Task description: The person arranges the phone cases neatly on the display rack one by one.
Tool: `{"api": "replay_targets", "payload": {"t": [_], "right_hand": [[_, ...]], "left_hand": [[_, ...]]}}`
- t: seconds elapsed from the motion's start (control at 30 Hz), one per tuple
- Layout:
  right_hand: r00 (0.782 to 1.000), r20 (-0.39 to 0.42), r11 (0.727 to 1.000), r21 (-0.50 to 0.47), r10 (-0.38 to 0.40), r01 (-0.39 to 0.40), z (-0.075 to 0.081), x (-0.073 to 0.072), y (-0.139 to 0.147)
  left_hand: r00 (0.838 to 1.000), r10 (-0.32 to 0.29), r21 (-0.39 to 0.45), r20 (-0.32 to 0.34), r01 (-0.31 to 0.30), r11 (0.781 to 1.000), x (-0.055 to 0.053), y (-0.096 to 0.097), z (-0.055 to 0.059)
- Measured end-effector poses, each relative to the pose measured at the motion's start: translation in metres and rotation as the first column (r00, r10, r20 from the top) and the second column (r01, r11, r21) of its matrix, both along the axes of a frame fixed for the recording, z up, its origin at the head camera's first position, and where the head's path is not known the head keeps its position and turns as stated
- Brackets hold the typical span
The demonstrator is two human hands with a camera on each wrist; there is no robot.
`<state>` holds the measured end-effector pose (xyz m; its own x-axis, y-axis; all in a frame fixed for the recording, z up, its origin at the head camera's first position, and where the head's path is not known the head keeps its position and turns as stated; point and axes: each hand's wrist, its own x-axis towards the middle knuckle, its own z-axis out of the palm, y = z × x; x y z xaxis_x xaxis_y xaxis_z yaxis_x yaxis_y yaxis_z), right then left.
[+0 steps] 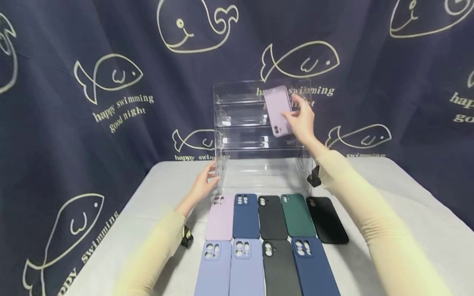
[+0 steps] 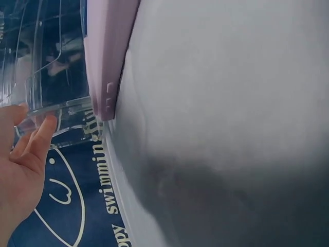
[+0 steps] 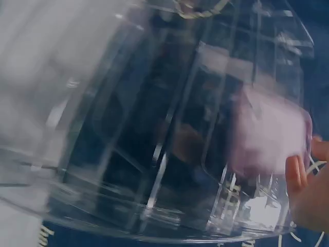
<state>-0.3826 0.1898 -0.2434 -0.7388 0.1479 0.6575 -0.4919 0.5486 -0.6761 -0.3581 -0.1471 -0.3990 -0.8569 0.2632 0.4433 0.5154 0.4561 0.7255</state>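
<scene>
My right hand (image 1: 301,121) pinches a lilac phone case (image 1: 277,110) by its side edge, thumb across the back and fingers at the far edge. It holds the case tilted before the upper tiers of a clear display rack (image 1: 255,156), camera cutout at the lower end. In the right wrist view the lilac case (image 3: 270,134) looks blurred against the tiers. My left hand (image 1: 203,181) is at the rack's lower left side; the left wrist view has the thumb and fingers of this hand (image 2: 25,170) on either side of the clear panel edge.
Phone cases lie in two rows before the rack: lilac (image 1: 219,220), navy (image 1: 246,220), dark grey (image 1: 273,220), green (image 1: 299,218) and black (image 1: 327,222) behind; periwinkle (image 1: 214,273), dark grey and navy in front. A dark blue curtain (image 1: 122,37) hangs behind the white table (image 1: 140,193).
</scene>
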Motion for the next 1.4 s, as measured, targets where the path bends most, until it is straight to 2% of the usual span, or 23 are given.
{"api": "replay_targets", "payload": {"t": [0.03, 0.1, 0.17, 0.27, 0.4, 0.5, 0.6, 0.77, 1.0, 1.17, 1.4], "right_hand": [[1.000, 0.000, 0.999, 0.023, -0.030, 0.030, -0.004, -0.006, 0.000], [0.998, 0.045, 0.995, 0.099, -0.034, 0.030, -0.015, -0.012, 0.002], [0.994, 0.114, 0.981, 0.192, 0.003, -0.025, -0.026, -0.014, 0.005], [0.987, 0.151, 0.957, 0.273, 0.062, -0.102, -0.036, -0.016, 0.006], [0.991, 0.070, 0.951, 0.283, 0.113, -0.128, -0.035, -0.016, 0.003], [0.984, 0.026, 0.926, 0.335, 0.175, -0.173, -0.033, -0.007, 0.001], [0.969, 0.036, 0.888, 0.393, 0.246, -0.240, -0.037, 0.006, -0.002], [0.939, 0.091, 0.826, 0.454, 0.331, -0.335, -0.059, 0.030, -0.008], [0.889, 0.144, 0.752, 0.485, 0.436, -0.447, -0.092, 0.061, -0.010], [0.858, 0.218, 0.703, 0.499, 0.465, -0.508, -0.106, 0.082, -0.009], [0.789, 0.369, 0.613, 0.496, 0.492, -0.614, -0.119, 0.103, -0.008]], "left_hand": [[1.000, -0.018, 0.011, 0.016, 0.018, 1.000, 0.003, 0.001, -0.006], [0.998, -0.043, 0.029, 0.049, 0.042, 0.999, 0.007, 0.003, -0.015], [0.997, -0.051, 0.055, 0.054, 0.048, 0.997, 0.009, 0.003, -0.019], [0.999, -0.041, 0.100, 0.030, 0.038, 0.994, 0.007, 0.001, -0.016], [0.998, -0.055, 0.115, 0.000, 0.055, 0.992, -0.004, -0.002, -0.004], [0.999, -0.052, 0.085, 0.010, 0.051, 0.995, -0.009, -0.002, 0.002], [0.999, -0.032, 0.052, 0.032, 0.031, 0.998, -0.010, -0.002, 0.006], [0.998, -0.035, 0.040, 0.051, 0.033, 0.999, -0.008, -0.003, 0.005], [0.998, -0.028, 0.029, 0.054, 0.026, 0.999, -0.007, -0.004, 0.000], [0.999, -0.032, 0.035, 0.040, 0.030, 0.999, -0.009, -0.005, -0.001], [0.998, -0.028, 0.031, 0.058, 0.026, 0.999, -0.009, -0.004, 0.000]]}}
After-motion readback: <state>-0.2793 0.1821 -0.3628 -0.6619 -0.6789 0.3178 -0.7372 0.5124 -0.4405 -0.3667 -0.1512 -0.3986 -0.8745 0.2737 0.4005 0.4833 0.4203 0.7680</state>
